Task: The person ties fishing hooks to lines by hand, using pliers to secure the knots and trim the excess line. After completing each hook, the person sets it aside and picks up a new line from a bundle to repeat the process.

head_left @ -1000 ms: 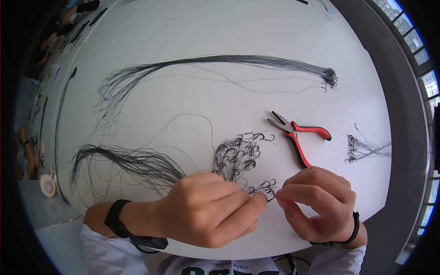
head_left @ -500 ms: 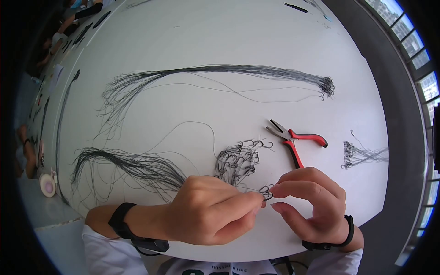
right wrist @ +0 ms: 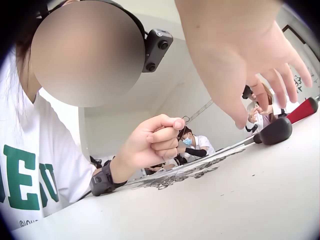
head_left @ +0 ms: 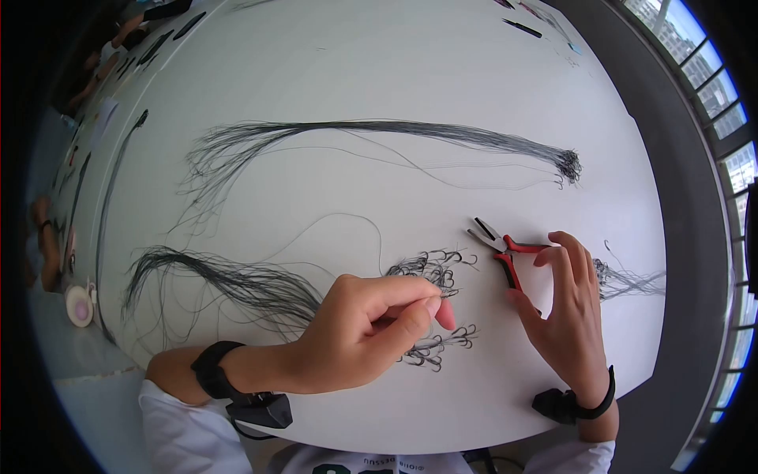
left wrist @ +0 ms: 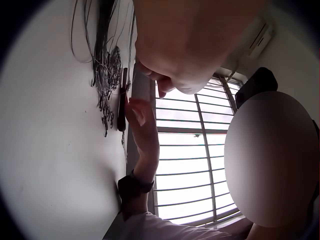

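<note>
My left hand [head_left: 371, 328] pinches a fish hook [right wrist: 186, 119] between thumb and forefinger, its small bend showing above the fingertips in the right wrist view. Under and around that hand lie a pile of fish hooks [head_left: 442, 259] and a smaller cluster of hooks [head_left: 430, 351], with a bundle of dark lines [head_left: 213, 272] trailing left. Red-and-black pliers [head_left: 512, 272] lie with their jaws apart at the right. Over their handles is my right hand [head_left: 572, 320], fingers spread and bent, thumb near one handle and fingertips by the other.
A long bundle of lines with hooks [head_left: 426, 129] stretches across the table behind. Another hook bunch [head_left: 632, 283] lies at the right edge. Black tweezers [head_left: 523, 28] lie far back. A round spool [head_left: 79, 306] sits at the left, where other people work.
My right hand has left the hooks by the left hand and moved right to the pliers, its fingers spreading. My left hand has risen and turned, leaving the small hook cluster uncovered on the table.
</note>
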A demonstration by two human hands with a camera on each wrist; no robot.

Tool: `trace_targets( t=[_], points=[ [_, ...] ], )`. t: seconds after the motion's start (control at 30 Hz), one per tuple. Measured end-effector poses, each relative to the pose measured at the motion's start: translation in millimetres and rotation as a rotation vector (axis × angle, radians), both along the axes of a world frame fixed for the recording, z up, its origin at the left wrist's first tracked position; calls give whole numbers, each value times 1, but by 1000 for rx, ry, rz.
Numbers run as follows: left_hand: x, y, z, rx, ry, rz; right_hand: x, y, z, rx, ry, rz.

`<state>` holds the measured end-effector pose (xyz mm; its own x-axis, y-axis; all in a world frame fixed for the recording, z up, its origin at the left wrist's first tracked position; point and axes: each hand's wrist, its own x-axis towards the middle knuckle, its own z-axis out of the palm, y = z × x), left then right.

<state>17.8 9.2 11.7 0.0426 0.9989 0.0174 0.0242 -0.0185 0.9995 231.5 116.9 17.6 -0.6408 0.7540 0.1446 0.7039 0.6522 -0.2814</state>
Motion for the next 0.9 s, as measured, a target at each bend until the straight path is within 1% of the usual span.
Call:
trace_targets(
  t=[0.03, 0.1, 0.17, 0.23, 0.37, 0.43, 0.47, 0.53, 0.57, 0.63, 0.7, 0.77, 0.8, 0.87, 0.9],
  points=[
    [0, 1, -2, -52, -141, 10, 1, -1, -1, 2, -2, 7],
    [0, 1, -1, -68, -182, 27, 2, -2, -2, 6, -51, 57],
    [-2, 1, 1, -185, -299, 1, -1, 0, -3, 37, -64, 85],
    [-3, 2, 1, -190, -300, 4, -5, 5, -5, 85, -58, 160],
    [-4, 3, -2, -197, -328, 10, -6, 18, -10, 39, -50, 179],
    [-5, 3, 0, -219, -341, 9, -5, 22, -13, 59, 41, 226],
    [-6, 4, 0, -244, -354, 4, -5, 21, -12, 63, 41, 230],
    [-4, 5, 1, -254, -341, 19, -5, 17, -5, -183, 318, 212],
    [-4, 5, 0, -268, -327, 32, -6, 16, -2, -181, 318, 219],
    [-4, 5, 0, -252, -323, 25, -8, 13, 1, -377, 415, 384],
    [-5, 5, -2, -239, -317, 15, -11, 11, 2, -406, 431, 390],
    [-5, 4, -5, -141, -173, 14, -11, 14, 4, -380, 363, 451],
    [-5, 5, -5, -146, -176, 14, -13, 12, 3, -373, 401, 424],
    [-5, 5, -5, -119, -95, -5, -12, 13, 3, -382, 396, 432],
    [-5, 5, -4, -123, -96, -6, -11, 13, 2, -386, 392, 441]
  ],
)
